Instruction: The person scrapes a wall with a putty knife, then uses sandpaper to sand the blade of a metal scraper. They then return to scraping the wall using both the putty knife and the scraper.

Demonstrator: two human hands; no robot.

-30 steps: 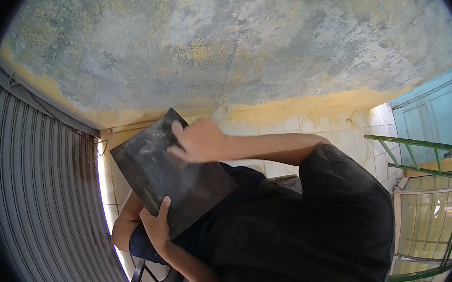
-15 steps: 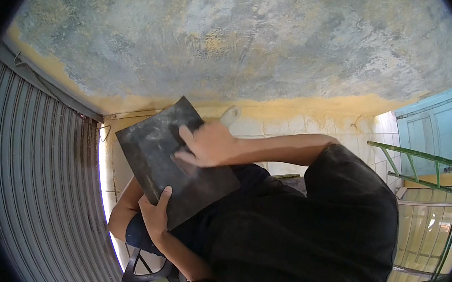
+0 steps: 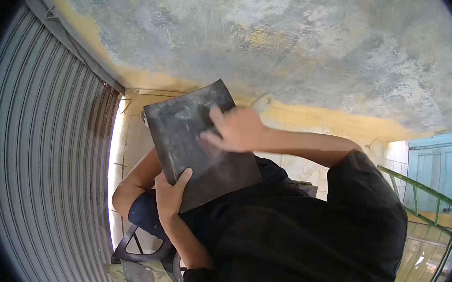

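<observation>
A dark, flat rectangular sheet [image 3: 178,131] with pale, powdery smudges is held tilted over my lap. My left hand [image 3: 170,192] grips its lower left edge, thumb on top and the other fingers hidden underneath. Over the upper right part of the sheet is my right hand [image 3: 237,130], somewhat blurred, with its fingers apart. Those fingertips are at the sheet's surface, though contact is hard to make out. Nothing shows in the right hand.
A patchy grey-yellow wall [image 3: 299,45] spans the top. A ribbed metal shutter [image 3: 48,141] stands left. Right are a green ladder [image 3: 426,188] and a blue door [image 3: 436,159]. Below left lie a black frame [image 3: 141,246] and a grey piece [image 3: 139,276] on a patterned surface.
The camera view has shifted, so the sheet, both hands and the surroundings appear farther right. My left hand keeps its hold, and my right hand stays over the sheet.
</observation>
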